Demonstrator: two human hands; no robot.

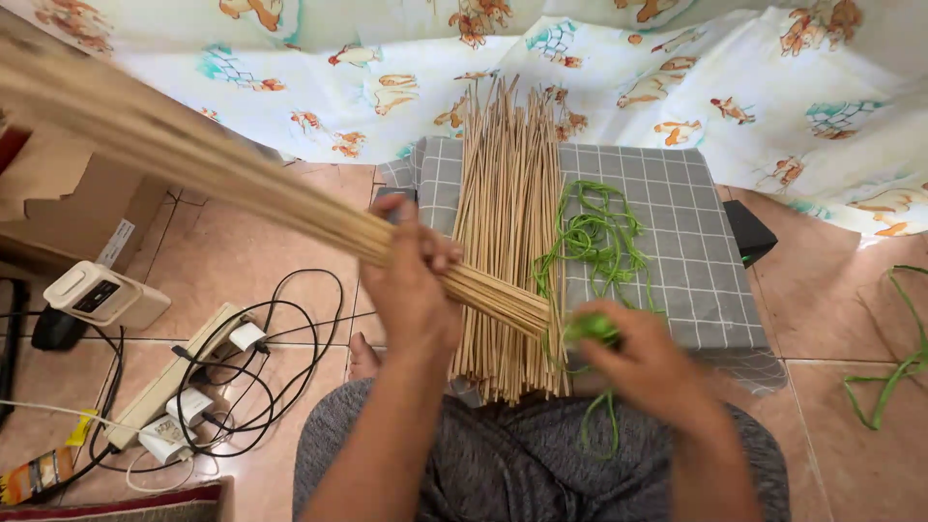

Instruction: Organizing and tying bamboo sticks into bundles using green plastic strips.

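— Item one, what's in hand?

— A bundle of thin pale sticks (242,184), long, running from the upper left corner down to the middle of the view. The left hand (411,285) is wrapped fully round it near its lower end, fingers closed tight over the sticks. The far end blurs out toward the corner.

— And the other hand?

— The right hand (643,367) sits just beside the bundle's cut ends, fingers pinched shut on a green strip (592,329). The strip's tail hangs down over the person's grey-clad lap (522,464).

— Next entry, what lies under them?

— A loose heap of the same sticks (507,213), laid lengthwise on a grey checked cushion (691,242); the held bundle crosses over its near end. Beside the heap, to the right on the cushion, a tangle of more green strips (599,232).

— Further out?

— Behind the cushion, a pale cloth printed with animals (677,87), draped across the top. Floor of reddish tile (251,251). On it at left, a white power strip (184,377) with plugs and black cables looped about, a small white box-shaped device (101,295), and a cardboard box (77,203) above that. At far right, well apart from the hands, one more green strip (899,367) lies on the tile. A dark flat object (749,232) peeks out at the cushion's right edge; I can't tell what it is.
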